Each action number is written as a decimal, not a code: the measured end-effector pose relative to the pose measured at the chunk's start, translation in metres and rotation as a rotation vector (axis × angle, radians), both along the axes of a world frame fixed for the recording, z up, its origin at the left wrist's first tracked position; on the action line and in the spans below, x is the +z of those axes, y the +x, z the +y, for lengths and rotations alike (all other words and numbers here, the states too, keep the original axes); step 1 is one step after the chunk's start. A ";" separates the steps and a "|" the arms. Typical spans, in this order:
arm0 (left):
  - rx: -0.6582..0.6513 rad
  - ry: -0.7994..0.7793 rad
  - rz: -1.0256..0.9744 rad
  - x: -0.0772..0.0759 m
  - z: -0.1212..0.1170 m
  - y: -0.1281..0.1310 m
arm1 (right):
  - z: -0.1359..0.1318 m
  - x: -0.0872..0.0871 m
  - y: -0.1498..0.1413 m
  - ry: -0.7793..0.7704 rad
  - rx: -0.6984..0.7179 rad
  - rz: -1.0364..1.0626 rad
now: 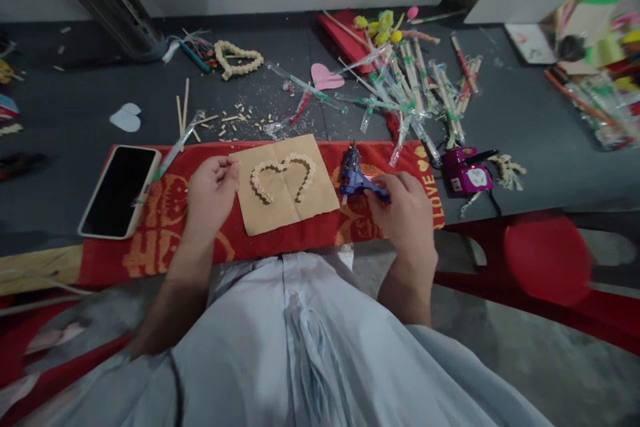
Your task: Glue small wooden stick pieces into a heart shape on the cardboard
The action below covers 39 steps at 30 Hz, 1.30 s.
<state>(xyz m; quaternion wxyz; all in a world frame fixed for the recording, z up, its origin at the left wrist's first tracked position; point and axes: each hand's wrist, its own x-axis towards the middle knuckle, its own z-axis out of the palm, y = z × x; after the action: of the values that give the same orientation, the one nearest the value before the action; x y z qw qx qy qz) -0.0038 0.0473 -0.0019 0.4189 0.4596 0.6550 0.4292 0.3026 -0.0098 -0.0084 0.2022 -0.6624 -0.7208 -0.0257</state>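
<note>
Heart outline (285, 164), ends unjoined at the bottom, is carried on the brown sheet (283, 188), which is laid on the red towel (170, 213) along the front of the desk (165, 90). Left hand (213, 190): fingers drawn nearly together at the sheet's left edge; whether paper is pinched or only touched can't be told. Right hand (404, 207): fingers curled round the rear of the glue gun (356, 180), which is kept off the sheet, just right of it; whether its weight is taken by the towel can't be told. Risks: outline could be bent or cracked if the sheet is tugged from the left, since the paper looks thin and creased. Towel could be marked by dripped glue if the gun is tipped, assuming it's hot, which isn't shown. Wrapped sticks (411, 70) might be melted if reached by the nozzle (353, 145). Counts: glue gun 1, sheet 1, towel 1, phone (117, 192) 1, purple box (465, 170) 1. Heart outlines 2, the back one (243, 70) fully joined. Paper hearts 2: pink heart (327, 77), pale heart (126, 118). Wrapped sticks too overlapped, stick bits (233, 117) too small to be counted.
</note>
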 end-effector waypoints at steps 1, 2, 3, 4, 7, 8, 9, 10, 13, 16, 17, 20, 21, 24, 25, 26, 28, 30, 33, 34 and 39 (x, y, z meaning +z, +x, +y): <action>0.017 -0.014 -0.172 0.002 0.000 0.002 | -0.001 0.000 0.007 -0.047 -0.034 -0.037; 0.016 -0.034 -0.249 0.005 -0.001 0.004 | -0.002 -0.001 0.013 -0.096 -0.054 -0.070; 0.002 -0.063 -0.302 0.009 -0.001 0.006 | -0.003 -0.002 0.017 -0.147 -0.067 -0.097; -0.018 -0.116 -0.384 0.013 -0.002 0.008 | -0.004 -0.003 0.020 -0.196 -0.077 -0.116; -0.058 -0.274 -0.548 0.025 -0.004 0.015 | -0.002 -0.005 0.020 -0.306 -0.106 -0.141; -0.061 -0.322 -0.581 0.028 -0.004 0.017 | -0.001 -0.006 0.018 -0.325 -0.110 -0.142; -0.064 -0.367 -0.606 0.031 -0.005 0.019 | 0.001 -0.006 0.016 -0.338 -0.108 -0.142; -0.068 -0.403 -0.627 0.033 -0.006 0.020 | 0.003 -0.006 0.015 -0.347 -0.103 -0.142; -0.094 -0.414 -0.660 0.035 -0.010 0.023 | 0.008 -0.005 0.013 -0.362 -0.076 -0.146; -0.143 -0.335 -0.668 0.031 -0.015 0.023 | 0.010 -0.006 0.015 -0.334 -0.043 -0.184; -0.156 -0.305 -0.669 0.029 -0.017 0.023 | 0.010 -0.007 0.016 -0.313 -0.030 -0.197; -0.167 -0.211 -0.640 0.023 -0.021 0.022 | 0.010 -0.009 0.018 -0.242 -0.018 -0.181; -0.154 -0.174 -0.614 0.021 -0.022 0.023 | 0.009 -0.011 0.018 -0.224 -0.026 -0.157; -0.067 -0.069 -0.525 0.017 -0.024 0.024 | 0.009 -0.016 0.020 -0.188 -0.052 -0.045; -0.037 -0.050 -0.505 0.016 -0.024 0.024 | 0.009 -0.018 0.021 -0.172 -0.054 0.009; -0.013 -0.046 -0.496 0.016 -0.024 0.024 | 0.009 -0.020 0.023 -0.152 -0.055 0.071; 0.022 -0.062 -0.507 0.014 -0.024 0.025 | 0.011 -0.025 0.026 -0.103 -0.064 0.207; 0.042 -0.087 -0.529 0.013 -0.025 0.024 | 0.013 -0.027 0.028 -0.055 -0.109 0.336; 0.052 -0.111 -0.517 0.014 -0.026 0.024 | 0.019 -0.028 0.030 -0.002 -0.210 0.522; 0.055 -0.120 -0.510 0.014 -0.027 0.024 | 0.022 -0.027 0.030 0.015 -0.241 0.594; 0.078 -0.154 -0.541 0.017 -0.029 0.024 | 0.028 -0.019 0.025 0.073 -0.323 1.016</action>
<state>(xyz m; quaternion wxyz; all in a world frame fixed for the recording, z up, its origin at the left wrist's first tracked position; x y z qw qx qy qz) 0.0202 0.0181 0.0153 0.5951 0.2696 0.5675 0.5011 0.3276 0.0186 -0.0273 0.5421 -0.6864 -0.4199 0.2422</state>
